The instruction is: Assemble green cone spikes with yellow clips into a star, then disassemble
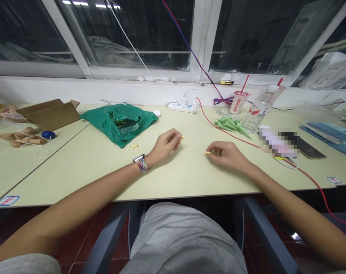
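Note:
My left hand (pixel 165 146), with a woven band on its wrist, is closed over the table and pinches a small yellow plastic piece (pixel 182 138). Facing it, my right hand (pixel 228 155) grips another small yellow piece (pixel 207 152) between thumb and fingertips. The two hands are apart. On the tabletop left of my left hand lies a branched yellow plastic piece (pixel 134 146). Behind it sits a torn green plastic bag (pixel 101 123), its inside mostly dark. Several light green pointed plastic spikes (pixel 230 125) are heaped beyond my right hand.
A white power strip (pixel 183 108) stands by the wall, and a red cable (pixel 247 142) crosses the right side. A paper cup (pixel 239 102) and plastic bottle (pixel 257 114) stand at back right. Leftward are a cardboard box (pixel 51 116) and wooden pieces (pixel 26 137) with a blue ball (pixel 48 134).

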Demonstrator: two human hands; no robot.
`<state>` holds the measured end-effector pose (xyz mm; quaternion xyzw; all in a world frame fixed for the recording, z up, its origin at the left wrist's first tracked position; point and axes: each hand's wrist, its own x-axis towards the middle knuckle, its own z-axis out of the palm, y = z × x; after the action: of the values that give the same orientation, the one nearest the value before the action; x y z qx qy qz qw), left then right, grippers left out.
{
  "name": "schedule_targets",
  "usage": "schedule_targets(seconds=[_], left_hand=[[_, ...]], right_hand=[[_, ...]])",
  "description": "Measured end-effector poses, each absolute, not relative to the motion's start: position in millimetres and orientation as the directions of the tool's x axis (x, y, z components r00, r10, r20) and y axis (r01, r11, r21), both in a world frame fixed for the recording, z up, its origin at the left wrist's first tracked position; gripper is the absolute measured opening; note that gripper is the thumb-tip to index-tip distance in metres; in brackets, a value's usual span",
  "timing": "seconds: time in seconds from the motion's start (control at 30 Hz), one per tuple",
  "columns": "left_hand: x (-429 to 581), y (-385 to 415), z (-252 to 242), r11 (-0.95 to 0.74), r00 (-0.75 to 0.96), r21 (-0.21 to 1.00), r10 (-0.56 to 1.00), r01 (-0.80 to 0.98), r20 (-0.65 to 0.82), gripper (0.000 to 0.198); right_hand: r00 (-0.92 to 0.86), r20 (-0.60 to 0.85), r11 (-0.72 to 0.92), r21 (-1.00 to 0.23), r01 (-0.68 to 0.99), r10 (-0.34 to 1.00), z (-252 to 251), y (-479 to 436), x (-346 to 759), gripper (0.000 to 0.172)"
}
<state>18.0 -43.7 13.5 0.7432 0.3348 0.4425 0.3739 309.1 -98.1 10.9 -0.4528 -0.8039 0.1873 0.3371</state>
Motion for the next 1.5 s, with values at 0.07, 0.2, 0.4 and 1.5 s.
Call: schedule_targets(seconds=[0.07,0.2,0.4,1.5], left_hand=[[18.6,-44.0,12.3,-0.482,0.398,0.861,0.830,0.161,0.391,0.040],[19.9,-44.9,10.8,-0.475,0.418,0.862,0.829,0.174,0.372,0.039],[20.3,-45.8,12.3,-0.475,0.430,0.863,0.824,0.171,0.368,0.037],[18.9,-44.7,7.8,-0.487,0.458,0.845,0.816,0.219,0.352,0.032]], right_hand=[[-0.363,0.342,0.497,-0.545,0.675,0.867,7.2,-112.5,339.6,0.011],[-0.259,0.345,0.400,-0.448,0.799,0.902,-0.3,-130.2,392.5,0.019],[-0.135,0.388,0.286,-0.364,0.886,0.912,-2.9,-131.0,415.9,0.021],[-0.045,0.523,0.165,-0.184,0.969,0.851,-5.9,-125.4,396.2,0.016]])
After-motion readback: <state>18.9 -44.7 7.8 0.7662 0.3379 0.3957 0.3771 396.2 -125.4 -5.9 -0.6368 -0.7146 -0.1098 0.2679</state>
